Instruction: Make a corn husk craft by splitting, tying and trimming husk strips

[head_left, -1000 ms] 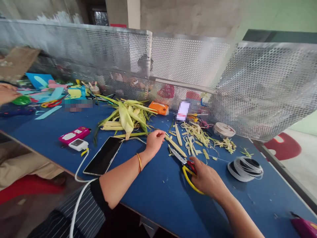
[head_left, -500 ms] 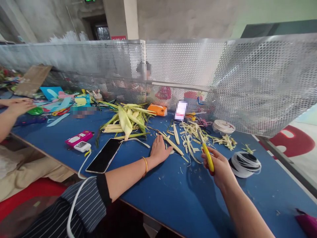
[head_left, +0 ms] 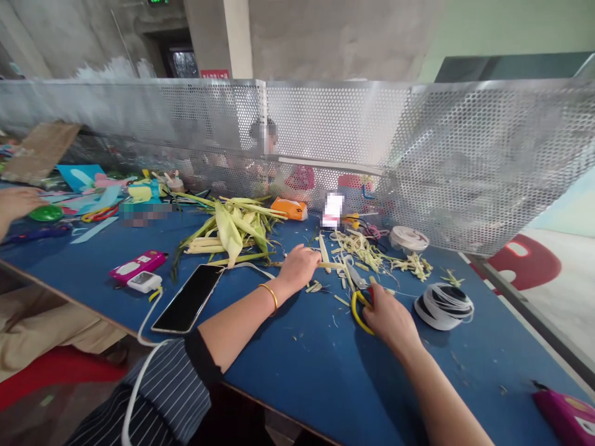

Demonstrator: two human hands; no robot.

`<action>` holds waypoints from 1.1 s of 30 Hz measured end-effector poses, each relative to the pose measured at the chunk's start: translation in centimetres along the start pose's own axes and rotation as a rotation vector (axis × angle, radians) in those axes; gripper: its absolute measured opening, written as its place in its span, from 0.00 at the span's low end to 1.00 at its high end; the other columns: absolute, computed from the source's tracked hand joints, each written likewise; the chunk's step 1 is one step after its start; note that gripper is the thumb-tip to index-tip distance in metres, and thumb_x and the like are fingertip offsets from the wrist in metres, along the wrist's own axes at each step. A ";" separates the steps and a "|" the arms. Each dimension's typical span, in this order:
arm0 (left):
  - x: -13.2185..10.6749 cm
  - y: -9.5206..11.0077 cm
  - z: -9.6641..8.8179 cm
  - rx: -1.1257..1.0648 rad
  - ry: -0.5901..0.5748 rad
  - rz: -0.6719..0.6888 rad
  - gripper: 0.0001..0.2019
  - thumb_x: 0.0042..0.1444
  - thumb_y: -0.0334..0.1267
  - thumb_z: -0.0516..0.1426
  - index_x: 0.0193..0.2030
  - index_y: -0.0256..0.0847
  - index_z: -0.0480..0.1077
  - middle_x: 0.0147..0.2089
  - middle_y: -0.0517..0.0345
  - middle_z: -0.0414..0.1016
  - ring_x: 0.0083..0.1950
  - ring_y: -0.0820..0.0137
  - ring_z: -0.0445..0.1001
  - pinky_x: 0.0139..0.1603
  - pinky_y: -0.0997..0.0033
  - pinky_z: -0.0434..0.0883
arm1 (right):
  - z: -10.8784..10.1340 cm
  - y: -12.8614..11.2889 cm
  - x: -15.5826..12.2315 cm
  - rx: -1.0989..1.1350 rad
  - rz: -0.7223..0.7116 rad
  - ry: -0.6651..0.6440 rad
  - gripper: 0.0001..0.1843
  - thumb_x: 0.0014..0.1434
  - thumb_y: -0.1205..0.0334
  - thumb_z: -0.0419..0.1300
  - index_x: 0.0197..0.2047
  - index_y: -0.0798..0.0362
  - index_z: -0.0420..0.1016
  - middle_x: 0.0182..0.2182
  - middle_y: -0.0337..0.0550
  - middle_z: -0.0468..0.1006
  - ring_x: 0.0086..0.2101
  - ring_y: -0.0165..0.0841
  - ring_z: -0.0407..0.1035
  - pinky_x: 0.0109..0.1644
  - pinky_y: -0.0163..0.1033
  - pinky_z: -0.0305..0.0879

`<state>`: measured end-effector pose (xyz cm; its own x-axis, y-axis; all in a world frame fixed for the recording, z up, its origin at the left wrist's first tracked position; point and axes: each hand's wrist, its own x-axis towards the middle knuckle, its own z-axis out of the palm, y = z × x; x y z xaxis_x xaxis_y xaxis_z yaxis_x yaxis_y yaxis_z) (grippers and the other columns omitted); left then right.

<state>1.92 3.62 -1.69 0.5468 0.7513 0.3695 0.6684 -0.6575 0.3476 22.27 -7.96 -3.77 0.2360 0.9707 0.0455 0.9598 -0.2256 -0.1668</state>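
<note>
My left hand [head_left: 300, 266] rests on the blue table [head_left: 325, 371] with its fingers closed on a pale leaf strip [head_left: 331, 265] that lies flat and sticks out to its right. My right hand [head_left: 389, 317] grips the yellow and red handles of a pair of scissors [head_left: 357, 291], whose blades point up and left at the strip. Cut pale strips and scraps [head_left: 367, 251] lie scattered just beyond both hands. A heap of green and yellow leaves [head_left: 232, 226] sits to the left of my left hand.
A black phone [head_left: 189, 297], a pink and white device [head_left: 137, 267] with a white cable, a reel of white cord [head_left: 444, 305], a white tape roll [head_left: 408, 238] and an orange box [head_left: 288, 209] lie around. A perforated metal screen [head_left: 418, 148] closes the far edge. Another person's hand [head_left: 18, 203] is at far left.
My right hand came down from mid-air and brought the scissors low over the table, blades toward the strip. My left hand went from lying flat to closing on the strip.
</note>
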 end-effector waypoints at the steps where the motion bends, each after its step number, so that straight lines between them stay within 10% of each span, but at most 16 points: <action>1: -0.1 -0.1 -0.7 -0.015 0.002 -0.018 0.09 0.59 0.32 0.54 0.33 0.42 0.75 0.32 0.53 0.76 0.38 0.64 0.73 0.52 0.63 0.64 | 0.0 -0.1 -0.2 -0.046 -0.024 0.003 0.21 0.59 0.66 0.50 0.55 0.61 0.68 0.43 0.59 0.78 0.38 0.44 0.76 0.35 0.41 0.62; 5: -1.0 -0.4 -3.1 -0.254 0.057 -0.093 0.09 0.60 0.35 0.53 0.40 0.44 0.75 0.32 0.58 0.77 0.33 0.67 0.74 0.37 0.72 0.65 | -0.5 -0.3 -0.6 -0.092 -0.135 0.193 0.15 0.65 0.59 0.48 0.44 0.57 0.73 0.40 0.57 0.77 0.41 0.47 0.74 0.38 0.43 0.64; 10: -1.9 -0.5 -3.2 -0.402 0.043 0.010 0.12 0.61 0.36 0.52 0.42 0.45 0.77 0.37 0.58 0.80 0.37 0.68 0.76 0.38 0.74 0.65 | -3.3 -2.6 -0.2 0.223 -0.176 0.548 0.21 0.66 0.51 0.50 0.58 0.52 0.66 0.53 0.53 0.73 0.44 0.42 0.74 0.39 0.39 0.66; 14: -2.2 -0.8 -2.1 -0.233 0.003 0.161 0.12 0.62 0.33 0.52 0.42 0.46 0.77 0.39 0.57 0.81 0.41 0.67 0.77 0.41 0.71 0.65 | -3.9 -6.0 1.0 0.122 -0.411 0.216 0.14 0.65 0.57 0.53 0.51 0.49 0.71 0.46 0.48 0.78 0.37 0.38 0.75 0.35 0.37 0.62; 17: -2.5 -0.9 -1.9 -0.158 0.132 0.234 0.11 0.62 0.33 0.53 0.38 0.43 0.77 0.38 0.55 0.80 0.42 0.65 0.76 0.48 0.65 0.65 | -2.1 -6.5 2.0 0.131 -0.321 0.065 0.13 0.66 0.61 0.49 0.32 0.50 0.72 0.28 0.42 0.79 0.28 0.36 0.73 0.30 0.35 0.57; 21: -2.9 -0.2 -1.9 -0.283 0.487 -0.021 0.07 0.59 0.33 0.56 0.42 0.40 0.75 0.45 0.51 0.78 0.49 0.64 0.73 0.53 0.63 0.66 | 0.2 -4.2 2.9 0.512 -0.022 0.168 0.19 0.66 0.52 0.47 0.27 0.50 0.67 0.21 0.39 0.75 0.20 0.32 0.67 0.27 0.34 0.57; 28: -3.2 1.4 0.7 -1.115 -0.102 -0.498 0.15 0.50 0.49 0.62 0.34 0.37 0.75 0.28 0.59 0.74 0.26 0.73 0.70 0.28 0.73 0.66 | 1.2 -5.2 1.6 0.697 -0.147 0.176 0.22 0.65 0.44 0.46 0.26 0.49 0.62 0.16 0.33 0.65 0.18 0.30 0.60 0.25 0.33 0.55; 33: -3.1 1.9 1.1 -1.241 0.049 -0.676 0.11 0.49 0.41 0.62 0.24 0.36 0.73 0.21 0.62 0.69 0.22 0.75 0.65 0.27 0.74 0.65 | 1.9 -7.0 0.5 0.647 -0.240 0.090 0.22 0.65 0.43 0.46 0.27 0.49 0.62 0.17 0.32 0.63 0.19 0.29 0.58 0.25 0.33 0.52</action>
<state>2.06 0.09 -3.16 0.2695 0.9511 -0.1508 -0.0950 0.1821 0.9787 15.37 -5.78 -4.42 0.0672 0.9705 0.2315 0.7106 0.1163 -0.6939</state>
